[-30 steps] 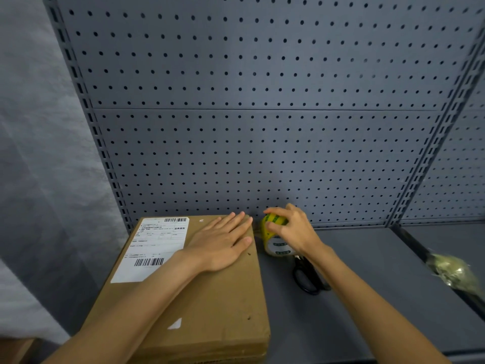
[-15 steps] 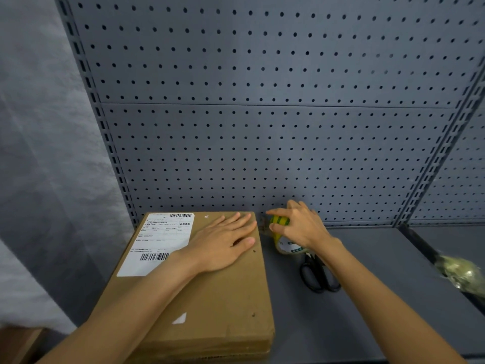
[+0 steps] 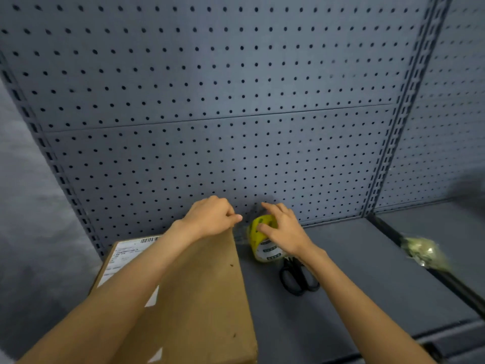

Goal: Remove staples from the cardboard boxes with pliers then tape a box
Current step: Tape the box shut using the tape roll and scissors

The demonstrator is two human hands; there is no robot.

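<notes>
A flat cardboard box (image 3: 199, 290) with a white shipping label (image 3: 123, 256) lies on the grey shelf at the left. My left hand (image 3: 210, 218) hovers over the box's far right corner, fingers curled and pinched together on what looks like the clear free end of the tape (image 3: 240, 231). My right hand (image 3: 284, 231) grips a tape roll (image 3: 262, 241) with a yellow-green core, which stands on edge just right of the box against the back wall. No pliers are in view.
Black scissors (image 3: 299, 278) lie on the shelf (image 3: 367, 271) under my right wrist. A crumpled clear plastic bundle (image 3: 422, 252) sits on the dark divider rail at the right. A grey pegboard wall (image 3: 236, 127) closes off the back.
My left hand has lifted off the box top, moved to its far right corner and curled into a pinch beside the roll. My right hand stays on the tape roll. The view has shifted.
</notes>
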